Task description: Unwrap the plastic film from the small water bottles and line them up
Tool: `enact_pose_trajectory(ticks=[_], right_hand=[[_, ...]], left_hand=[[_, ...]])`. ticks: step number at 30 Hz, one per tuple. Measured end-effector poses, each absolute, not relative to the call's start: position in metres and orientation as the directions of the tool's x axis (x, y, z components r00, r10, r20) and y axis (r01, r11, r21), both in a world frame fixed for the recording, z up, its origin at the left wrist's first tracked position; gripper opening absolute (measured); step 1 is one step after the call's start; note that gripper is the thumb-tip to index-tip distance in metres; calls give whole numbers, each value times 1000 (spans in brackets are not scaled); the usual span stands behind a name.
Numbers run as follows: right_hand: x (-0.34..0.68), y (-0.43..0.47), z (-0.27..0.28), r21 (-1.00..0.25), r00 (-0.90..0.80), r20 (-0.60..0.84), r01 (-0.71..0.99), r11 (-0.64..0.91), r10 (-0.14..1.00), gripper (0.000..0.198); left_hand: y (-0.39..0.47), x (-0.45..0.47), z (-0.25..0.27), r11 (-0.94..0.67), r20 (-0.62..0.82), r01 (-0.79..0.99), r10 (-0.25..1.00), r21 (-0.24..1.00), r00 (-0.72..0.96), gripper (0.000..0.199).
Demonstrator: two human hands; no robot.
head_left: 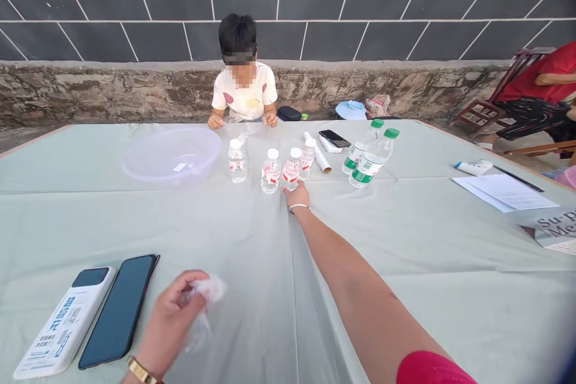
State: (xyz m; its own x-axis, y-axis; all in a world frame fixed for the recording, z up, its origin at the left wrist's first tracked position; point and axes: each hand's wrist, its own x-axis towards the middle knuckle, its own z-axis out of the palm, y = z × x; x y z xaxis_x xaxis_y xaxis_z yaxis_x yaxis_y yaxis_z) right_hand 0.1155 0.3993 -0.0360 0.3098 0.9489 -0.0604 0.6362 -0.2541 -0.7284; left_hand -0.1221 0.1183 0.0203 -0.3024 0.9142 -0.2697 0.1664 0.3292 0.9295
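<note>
My left hand [173, 312] is closed on a crumpled piece of clear plastic film [211, 289], part of which hangs below the fingers. Farther out, my right hand [297, 195] has its fingers curled at the base of a small water bottle [291, 169] with a white cap and red label. Just left of it is a matching water bottle [270, 173], and another bottle [306, 159] stands close behind on the right. A further small bottle [237, 162] is set apart to the left. All of them are upright.
A translucent basin [135, 159] sits at the far left. Two green-capped bottles [371, 162], a cardboard tube [323, 159] and a phone [335, 138] are right of centre. A power bank [63, 324] and phone [119, 312] lie near left; papers [506, 192] lie right. A person [245, 93] sits opposite.
</note>
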Motion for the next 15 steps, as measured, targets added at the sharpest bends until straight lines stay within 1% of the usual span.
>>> enact_pose_trajectory(ticks=[1,2,3,4,5,6,7,8,9,11,12,13,15], right_hand=[[115,403,-38,-734,316,-55,630,-253,947,70],[116,405,-40,-739,326,-50,624,-254,944,70],[116,404,-43,-743,338,-46,617,-258,940,71],[116,401,-46,-748,348,-41,610,-260,937,71],[117,396,-49,-756,354,-32,603,-254,935,69],[118,390,-52,-766,349,-21,597,-239,937,65],[118,382,-55,-775,331,-7,595,-214,944,60],[118,373,-58,-782,299,8,597,-181,954,53],[118,364,-61,-785,255,23,604,-140,967,47],[117,348,-65,-777,150,35,626,-68,988,37],[115,341,-66,-772,102,33,634,-40,994,33],[111,336,-66,-772,56,30,636,-13,998,30],[97,332,-66,-785,-43,41,617,59,998,26]], left_hand=[[140,-137,30,304,-151,322,894,896,-423,23],[163,-151,39,256,55,473,834,843,-549,19],[186,-165,46,166,305,615,752,771,-584,17],[208,-178,51,71,541,741,637,667,-548,17],[229,-190,55,3,724,834,493,552,-482,18],[249,-200,58,-19,830,897,389,442,-401,17],[266,-209,60,-10,877,932,342,362,-337,16],[283,-216,61,12,887,948,350,318,-302,17],[298,-223,62,39,878,956,386,291,-283,21],[324,-232,64,102,785,956,551,274,-284,30],[335,-236,64,143,697,950,651,276,-301,37],[345,-240,65,191,572,942,754,277,-321,46],[359,-245,64,282,291,926,890,250,-350,63]])
